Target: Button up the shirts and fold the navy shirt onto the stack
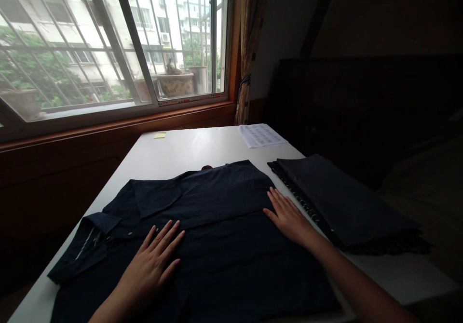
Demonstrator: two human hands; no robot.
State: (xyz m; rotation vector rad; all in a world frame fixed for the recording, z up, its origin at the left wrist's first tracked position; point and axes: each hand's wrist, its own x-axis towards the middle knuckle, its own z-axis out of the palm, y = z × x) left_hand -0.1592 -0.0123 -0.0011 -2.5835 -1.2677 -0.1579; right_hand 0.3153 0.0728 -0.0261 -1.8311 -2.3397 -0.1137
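While resting palms down on the dark navy shirt, holds both hands well apart, fingers straight and loosely spread. Sets the left hand on the shirt's front, just on the near side of the small pale buttons, with the collar farther out to its left. Places the right hand near the shirt's right edge, fingertips pointing away and leftward. Spreads the shirt under and between the hands, with a long line running across the fabric; cannot tell whether seam or fold. Has a stack of dark folded cloth just right of the right hand, showing patterned layers along its lower edges.

Sees the white bench beyond the hands, with a small brown object partly hidden at the shirt's far edge. Finds printed sheets near the far end, beyond the right hand, and a yellow note beyond the left. Faces a barred window farther off past the left hand, with a pot outside the glass and a patterned curtain at its right side. Cannot make out the dark area beyond the right hand.
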